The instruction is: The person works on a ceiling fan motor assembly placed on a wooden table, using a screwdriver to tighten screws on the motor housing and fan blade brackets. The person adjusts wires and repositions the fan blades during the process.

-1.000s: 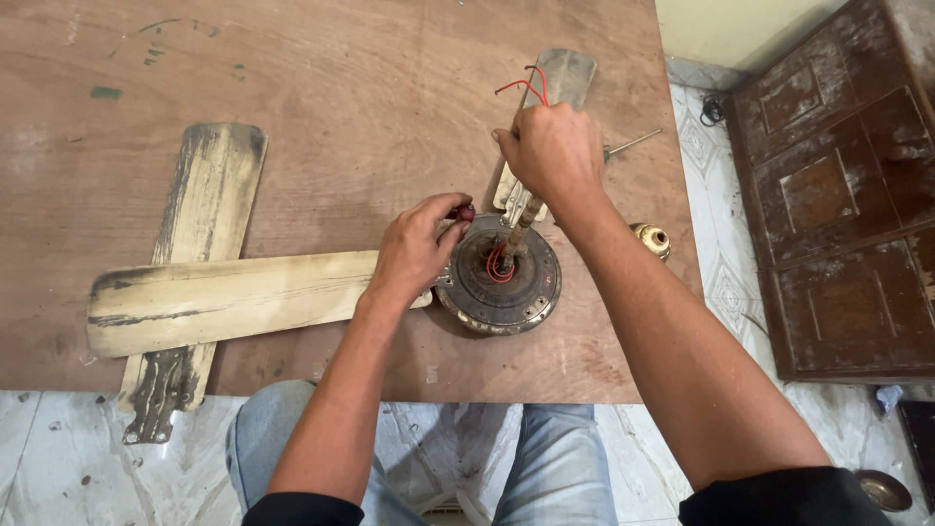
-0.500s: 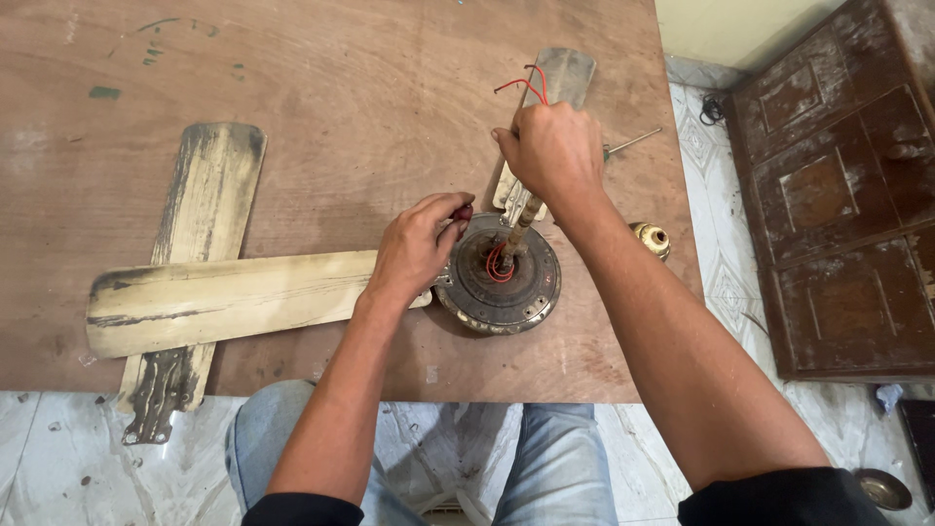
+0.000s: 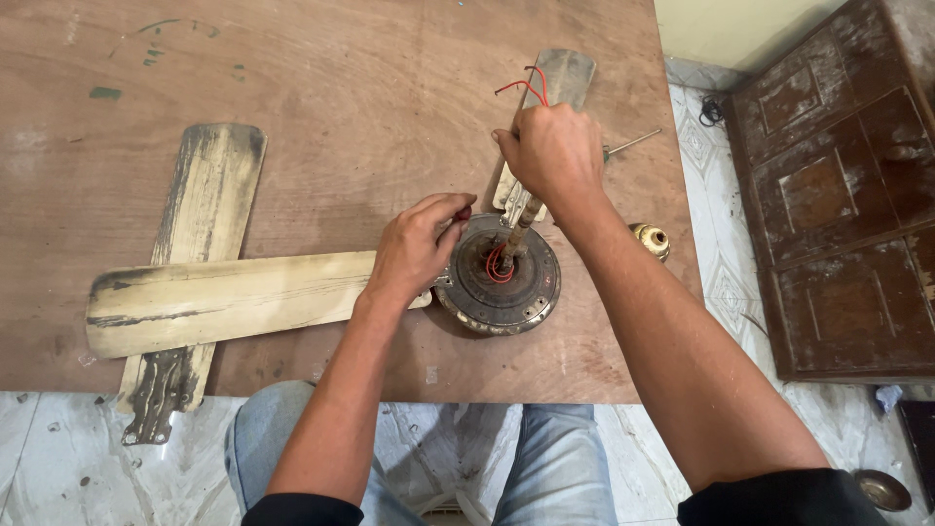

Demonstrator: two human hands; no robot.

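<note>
- A loose, grimy fan blade point(image 3: 200, 229) lies on the plywood table point(image 3: 341, 88) at about nine o'clock from the motor, its metal bracket end hanging over the near edge.
- Across it lies a second blade point(image 3: 234, 300), running to the motor, where the left hand covers its inner end.
- The left hand point(image 3: 414, 248) sits at the motor's ten o'clock rim, fingers curled together and pinching a small dark-red-tipped tool or fastener; I cannot tell which.
- The ceiling fan motor point(image 3: 499, 278) rests flat near the table's front edge, red wires coiled at its hub.
- The right hand point(image 3: 553, 156) is closed in a fist around the upright down rod point(image 3: 516, 234), red wires point(image 3: 526, 88) sprouting above the knuckles.
- A third blade point(image 3: 550, 107) points to twelve o'clock behind that fist.
- A small brass fitting point(image 3: 651, 239) sits at three o'clock.
- It looks like a blade fastening at the rim is being worked while the rod steadies the motor; next calls for holding that rod firmly against turning.
</note>
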